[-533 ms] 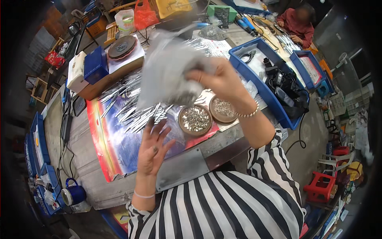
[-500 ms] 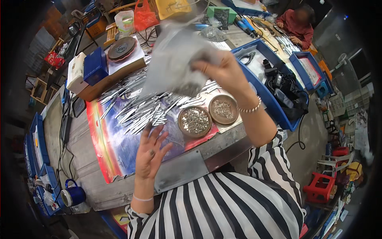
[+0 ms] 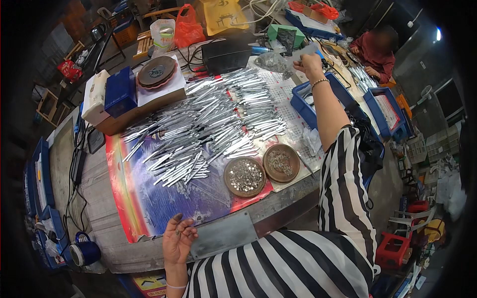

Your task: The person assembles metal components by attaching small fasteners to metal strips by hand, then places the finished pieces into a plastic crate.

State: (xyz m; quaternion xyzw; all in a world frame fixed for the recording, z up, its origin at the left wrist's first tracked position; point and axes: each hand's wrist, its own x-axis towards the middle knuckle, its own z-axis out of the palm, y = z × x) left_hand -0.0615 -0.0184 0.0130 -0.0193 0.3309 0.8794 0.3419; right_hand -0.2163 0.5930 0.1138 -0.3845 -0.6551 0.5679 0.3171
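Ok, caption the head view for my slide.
Right hand gripping a plastic bag beyond metal strips and two bowls; left hand empty by the table edge.

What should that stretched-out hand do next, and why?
Perhaps the right hand should lower the clear bag and let go: it reaches far across the table, close to another clear bag lying there, while the left hand holds nothing.

Strips (image 3: 218,116) shiny mtl, sheet (image 3: 171,206) glossy w/ scuffs — held bag (image 3: 305,49) translucent plastic, plate (image 3: 223,236) dull mtl.
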